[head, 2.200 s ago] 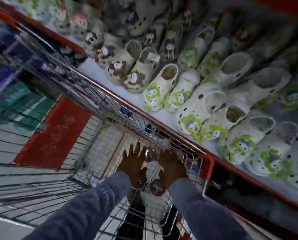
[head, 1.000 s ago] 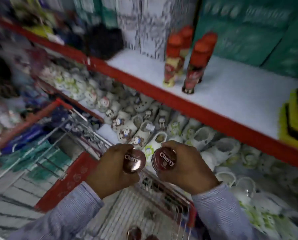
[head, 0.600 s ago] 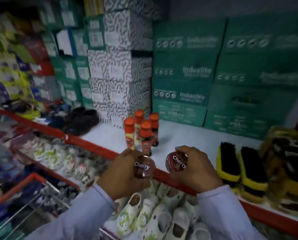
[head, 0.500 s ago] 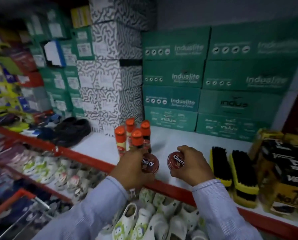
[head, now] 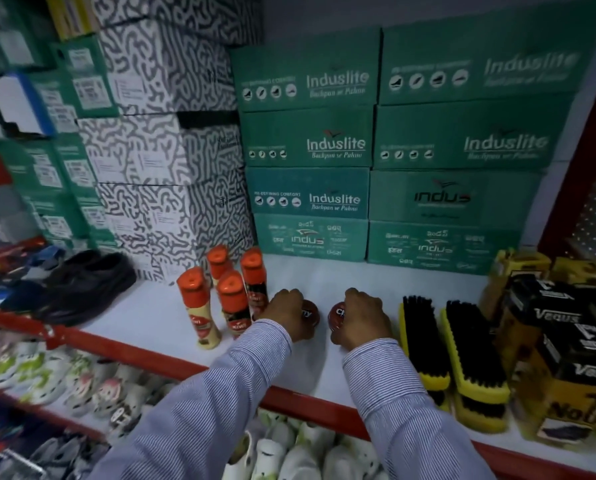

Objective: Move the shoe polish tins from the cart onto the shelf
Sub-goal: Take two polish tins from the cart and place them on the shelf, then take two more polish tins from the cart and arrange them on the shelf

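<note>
Two round dark-red shoe polish tins with white lettering are down at the white shelf (head: 324,278). My left hand (head: 284,315) is closed over the left tin (head: 311,315), just right of the orange-capped bottles. My right hand (head: 364,318) is closed over the right tin (head: 336,316), left of the brushes. Each tin is half hidden by fingers, and whether they rest on the shelf surface is hard to tell. The cart is out of view.
Several orange-capped polish bottles (head: 232,299) stand left of my hands. Two black brushes with yellow backs (head: 462,355) lie to the right, then black-and-yellow boxes (head: 566,344). Green shoe boxes (head: 310,195) are stacked behind, black shoes (head: 81,285) at left, clogs (head: 289,455) below.
Both hands lifted the tins out of the cart, carried them up past the clogs and reached forward over the shelf edge, lowering them between the bottles and the brushes.
</note>
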`<state>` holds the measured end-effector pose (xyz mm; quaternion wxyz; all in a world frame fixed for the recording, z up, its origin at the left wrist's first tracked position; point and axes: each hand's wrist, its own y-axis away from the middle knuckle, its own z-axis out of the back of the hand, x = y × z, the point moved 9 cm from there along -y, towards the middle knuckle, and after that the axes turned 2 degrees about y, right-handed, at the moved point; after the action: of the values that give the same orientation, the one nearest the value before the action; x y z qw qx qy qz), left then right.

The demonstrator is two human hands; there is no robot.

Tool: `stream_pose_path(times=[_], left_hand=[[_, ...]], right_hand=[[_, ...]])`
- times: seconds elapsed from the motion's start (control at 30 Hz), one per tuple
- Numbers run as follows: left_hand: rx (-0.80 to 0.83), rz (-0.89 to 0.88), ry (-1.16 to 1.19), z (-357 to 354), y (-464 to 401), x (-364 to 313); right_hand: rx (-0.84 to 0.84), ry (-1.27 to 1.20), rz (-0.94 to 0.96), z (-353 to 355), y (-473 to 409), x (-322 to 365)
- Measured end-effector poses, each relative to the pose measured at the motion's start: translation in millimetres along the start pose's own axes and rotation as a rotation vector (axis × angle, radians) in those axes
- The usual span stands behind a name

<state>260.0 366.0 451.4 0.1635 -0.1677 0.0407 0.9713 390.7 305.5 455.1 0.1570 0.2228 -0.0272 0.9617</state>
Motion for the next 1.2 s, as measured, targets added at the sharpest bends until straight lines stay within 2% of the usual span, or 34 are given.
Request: stream_pose_path(times=[0.17,0.3,0.4,0.5,0.53,0.63,0.7,0.77,0.9,1.07,1.2], left_hand=[[-0.013,-0.024,0.008,4,10,-10],[-0.092,-0.107,-0.008,26,41,-21],[-0.229,-0.240,0.005,41,99,-23],[-0.439,-0.353,-0.042,44,171,-10],[-0.472,-0.374,-0.067,38,188,-2],[-0.494,-0.329,-0.106,-1,236,42],[-0.434,-0.260,-0.122,-43,263,80],[-0.308,-0.166,-0.125,-98,291,121],[-0.087,-0.038,-0.140,-208,341,191],[0.234,0.149,-0.106,-341,383,255],[0.471,0.257,-0.020,-418,391,277]], right_hand=[[0.026,0.012,0.005,-6,-4,3],[-0.013,0.005,0.075,8,18,4],[-0.157,-0.058,0.185,21,61,6],[-0.359,-0.126,0.340,23,125,12],[-0.416,-0.132,0.394,20,146,16],[-0.436,-0.167,0.467,-17,204,18],[-0.407,-0.148,0.520,-59,234,19],[-0.319,-0.133,0.559,-112,260,16],[-0.017,0.033,0.605,-237,300,-3],[0.381,0.164,0.470,-394,336,-40],[0.574,0.277,0.261,-498,346,-84]])
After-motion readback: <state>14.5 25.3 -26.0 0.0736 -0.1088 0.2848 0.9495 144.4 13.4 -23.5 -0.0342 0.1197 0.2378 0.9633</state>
